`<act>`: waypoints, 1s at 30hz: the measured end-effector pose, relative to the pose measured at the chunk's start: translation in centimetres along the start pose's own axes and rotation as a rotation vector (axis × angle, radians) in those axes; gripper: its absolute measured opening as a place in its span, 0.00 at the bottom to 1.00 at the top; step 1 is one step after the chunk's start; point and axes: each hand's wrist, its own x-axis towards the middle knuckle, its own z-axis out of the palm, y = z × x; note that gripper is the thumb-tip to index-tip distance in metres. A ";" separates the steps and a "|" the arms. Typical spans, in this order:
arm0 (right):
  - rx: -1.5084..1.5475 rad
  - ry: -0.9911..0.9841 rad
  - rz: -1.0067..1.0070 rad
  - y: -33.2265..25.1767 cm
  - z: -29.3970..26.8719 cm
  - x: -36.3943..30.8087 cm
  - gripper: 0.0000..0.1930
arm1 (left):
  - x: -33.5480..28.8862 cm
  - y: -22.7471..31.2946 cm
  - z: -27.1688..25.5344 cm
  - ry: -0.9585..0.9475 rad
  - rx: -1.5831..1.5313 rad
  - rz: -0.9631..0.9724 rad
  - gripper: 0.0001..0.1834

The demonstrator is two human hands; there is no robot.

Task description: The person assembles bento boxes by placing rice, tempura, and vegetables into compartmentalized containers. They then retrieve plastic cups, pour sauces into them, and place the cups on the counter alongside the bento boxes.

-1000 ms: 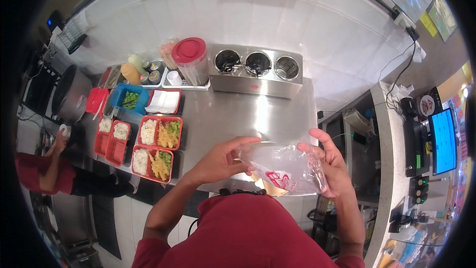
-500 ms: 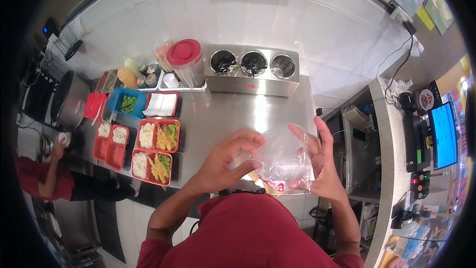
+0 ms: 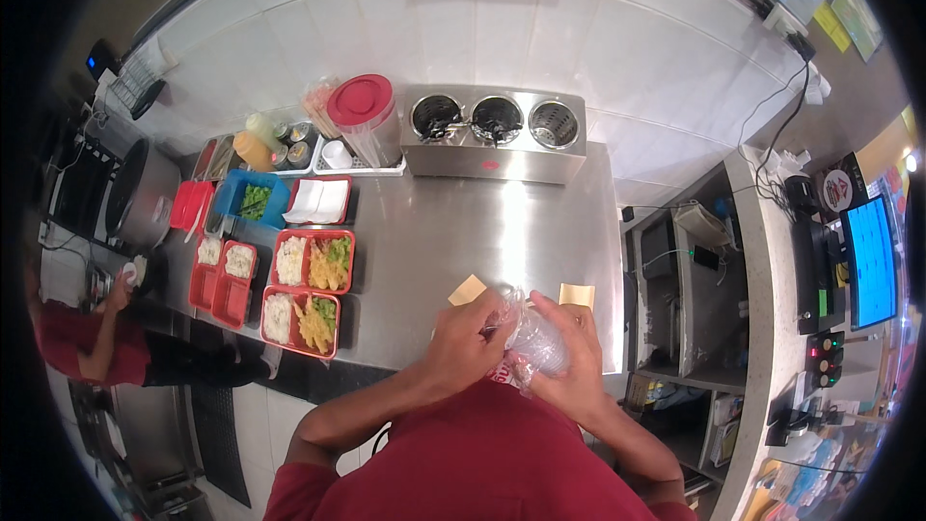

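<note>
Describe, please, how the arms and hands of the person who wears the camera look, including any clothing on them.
The left hand and right hand wear no gloves. The bare forearms show no watch or bracelet. Plain dark red, short fabric sleeves cover the upper arms, matching the dark red fabric shirt.

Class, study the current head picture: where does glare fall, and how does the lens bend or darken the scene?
In the head view, a bright streak of glare crosses the steel counter; small highlights speckle the clear plastic bag between left hand and right hand; also in the head view, the pale ledge bows outward, and the corners fall to black.
</note>
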 end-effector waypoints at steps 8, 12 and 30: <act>0.493 0.142 0.195 1.7 0.1 1.0 0.33 | 2.0 -0.8 0.2 0.151 -0.366 -0.218 0.12; 0.778 0.239 0.309 2.2 -0.2 1.5 0.36 | 2.8 -1.7 0.1 0.262 -0.526 -0.239 0.12; 1.484 0.509 0.705 15.2 6.1 9.9 0.27 | 7.4 -22.3 5.7 0.734 -1.167 -0.898 0.05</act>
